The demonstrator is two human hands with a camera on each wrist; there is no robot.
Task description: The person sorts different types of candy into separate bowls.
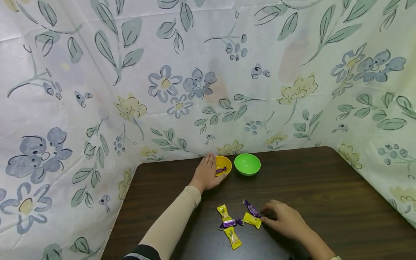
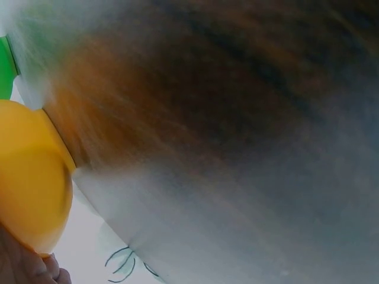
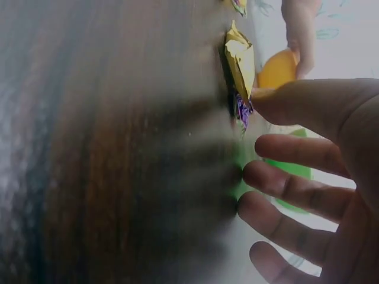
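Observation:
My left hand (image 1: pixel 206 173) lies against the left and near sides of a yellow bowl (image 1: pixel 228 167), fingers straight and thumb spread along its near side. Inside that bowl is a purple-wrapped candy (image 1: pixel 221 169). My right hand (image 1: pixel 282 218) hovers low over the table, its thumb tip at a yellow-wrapped candy (image 1: pixel 252 220) and a purple-wrapped candy (image 1: pixel 251 208). Fingers (image 3: pixel 290 183) of this hand are spread apart in the right wrist view; whether the thumb touches a wrapper, I cannot tell. The left wrist view is mostly blurred, with the yellow bowl (image 2: pixel 35 171) at its left edge.
Beside the yellow bowl stands a green bowl (image 1: pixel 247 164). Left of my right hand, another purple candy (image 1: pixel 229 224) lies between two yellow candies, one farther (image 1: pixel 223 211) and one nearer (image 1: pixel 233 238). A floral cloth (image 1: pixel 195 130) hangs behind the dark wooden table (image 1: pixel 325 187).

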